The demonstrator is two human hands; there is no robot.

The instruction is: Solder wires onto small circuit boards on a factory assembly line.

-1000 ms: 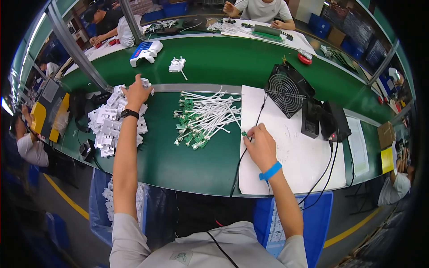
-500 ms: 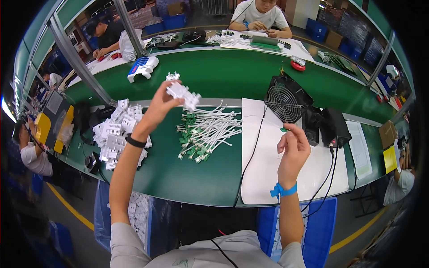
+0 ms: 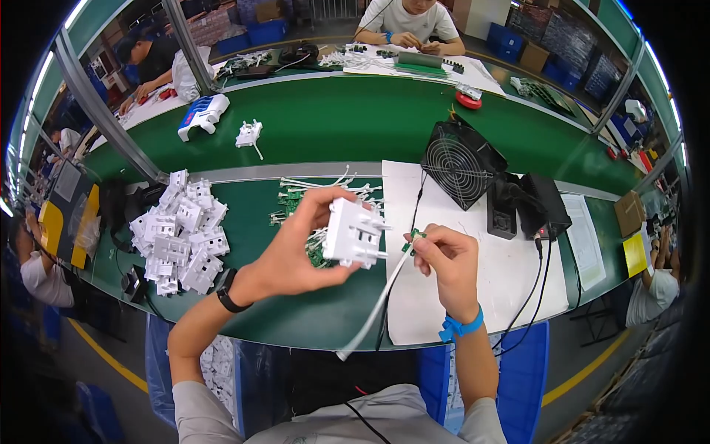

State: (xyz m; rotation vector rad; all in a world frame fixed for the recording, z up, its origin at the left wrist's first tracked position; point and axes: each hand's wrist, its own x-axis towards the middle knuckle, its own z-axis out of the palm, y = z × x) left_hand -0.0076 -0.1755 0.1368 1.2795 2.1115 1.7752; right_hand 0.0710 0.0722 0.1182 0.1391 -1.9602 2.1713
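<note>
Nearest the person, the left hand (image 3: 296, 251) grips a white plastic housing (image 3: 355, 233) between thumb and curled fingers, lifted above the green counter (image 3: 325, 126). Just at 3 o'clock of the housing, the right hand (image 3: 447, 263) pinches the small green end of a white cable (image 3: 377, 307) between thumb and fingertips, close beside the housing; the cable hangs down toward 7 o'clock. Under the right hand lies a white paper sheet (image 3: 503, 281). At 9 o'clock of the left hand sits a heap of white housings (image 3: 181, 233) on the counter. Behind the raised housing, at 12 o'clock, a pile of white cables with green boards (image 3: 318, 192) lies spread. Farther at 2 o'clock stands a black fan (image 3: 462, 163), tilted. Beyond, at 11 o'clock, a single white part (image 3: 248, 135) rests near a blue-and-white tool (image 3: 201, 115).
</note>
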